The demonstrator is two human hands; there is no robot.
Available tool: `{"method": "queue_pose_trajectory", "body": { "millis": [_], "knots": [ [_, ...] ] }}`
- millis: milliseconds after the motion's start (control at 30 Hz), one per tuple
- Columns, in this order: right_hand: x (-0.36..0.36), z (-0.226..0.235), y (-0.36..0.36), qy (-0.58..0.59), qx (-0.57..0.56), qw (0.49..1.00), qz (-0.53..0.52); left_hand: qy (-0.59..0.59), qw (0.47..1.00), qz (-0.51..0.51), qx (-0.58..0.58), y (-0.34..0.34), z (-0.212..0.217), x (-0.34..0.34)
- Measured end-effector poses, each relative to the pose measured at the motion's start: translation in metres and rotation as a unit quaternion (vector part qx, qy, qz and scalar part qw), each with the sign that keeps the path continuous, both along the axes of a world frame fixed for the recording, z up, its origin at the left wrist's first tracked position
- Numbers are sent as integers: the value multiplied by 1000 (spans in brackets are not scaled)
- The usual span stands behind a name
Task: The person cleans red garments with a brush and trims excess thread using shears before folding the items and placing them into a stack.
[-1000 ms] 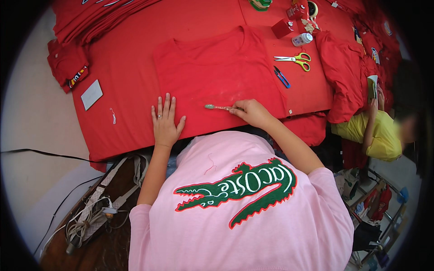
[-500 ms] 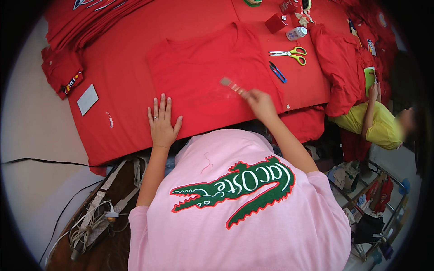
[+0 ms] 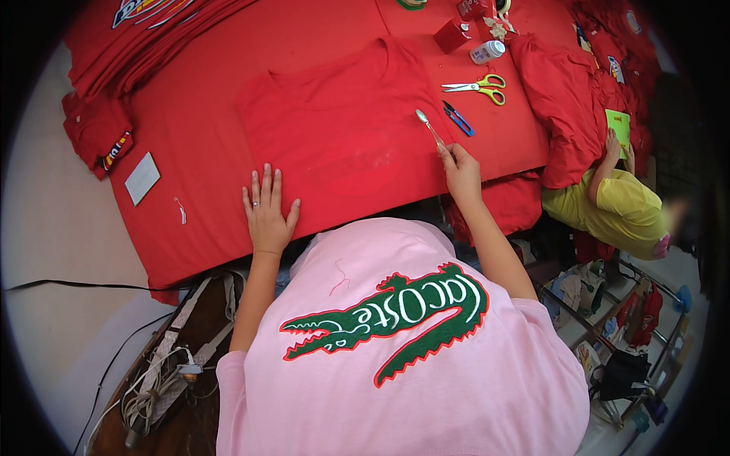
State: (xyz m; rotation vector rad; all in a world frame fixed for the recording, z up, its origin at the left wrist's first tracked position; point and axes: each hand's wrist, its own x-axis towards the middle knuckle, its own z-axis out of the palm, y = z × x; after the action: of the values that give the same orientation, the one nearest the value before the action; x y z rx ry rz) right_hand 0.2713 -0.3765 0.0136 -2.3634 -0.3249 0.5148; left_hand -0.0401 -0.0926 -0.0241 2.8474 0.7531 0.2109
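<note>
Right hand (image 3: 461, 169) grasps a toothbrush (image 3: 431, 131) by the handle, right of centre in the frame, bristle end directed toward the top; contact between bristles and cloth cannot be confirmed. Left hand (image 3: 266, 219) lies palm down, fingers spread, holding nothing, left of centre; whether it bears on the red shirt (image 3: 327, 106) or the red table cover (image 3: 190, 137) cannot be determined, the colours being alike. Red shirt is spread flat at centre, neckline toward the top. Status, by judgement: laying-out is complete; brush work is under way and unfinished. Basis: a scuffed patch (image 3: 365, 165) with pale specks is visible on the shirt at centre, and the toothbrush is in hand, not set down. How much of the patch has been worked cannot be told. Yellow-handled scissors (image 3: 487, 87) and blue thread snips (image 3: 458, 119) lie at upper right of centre, apart from both hands, with a white bottle (image 3: 487, 52) beyond. Red garments (image 3: 152, 49) are piled at upper left.
</note>
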Motion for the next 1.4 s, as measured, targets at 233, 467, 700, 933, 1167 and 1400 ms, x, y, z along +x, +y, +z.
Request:
{"method": "queue_pose_trajectory", "body": {
  "millis": [233, 467, 700, 933, 1167, 1400],
  "knots": [
    [-36, -5, -15, 1, -10, 993, 116, -7, 1000, -2, 1, 0, 0, 0],
    [-56, -4, -21, -41, 42, 979, 197, -7, 1000, -4, -1, 1, -1, 1],
    [-54, 5, -15, -45, 54, 956, 284, -8, 1000, -2, -1, 2, -1, -1],
    [-12, 1, -1, -129, 19, 977, 169, -13, 1000, 0, -3, 2, 0, 0],
    [23, -13, 16, -204, -39, 971, 122, -16, 1000, 4, -14, 1, 3, 0],
    [17, -13, 20, -212, -103, 905, 355, -17, 1000, 6, -17, 2, 3, -1]
  ]
}}
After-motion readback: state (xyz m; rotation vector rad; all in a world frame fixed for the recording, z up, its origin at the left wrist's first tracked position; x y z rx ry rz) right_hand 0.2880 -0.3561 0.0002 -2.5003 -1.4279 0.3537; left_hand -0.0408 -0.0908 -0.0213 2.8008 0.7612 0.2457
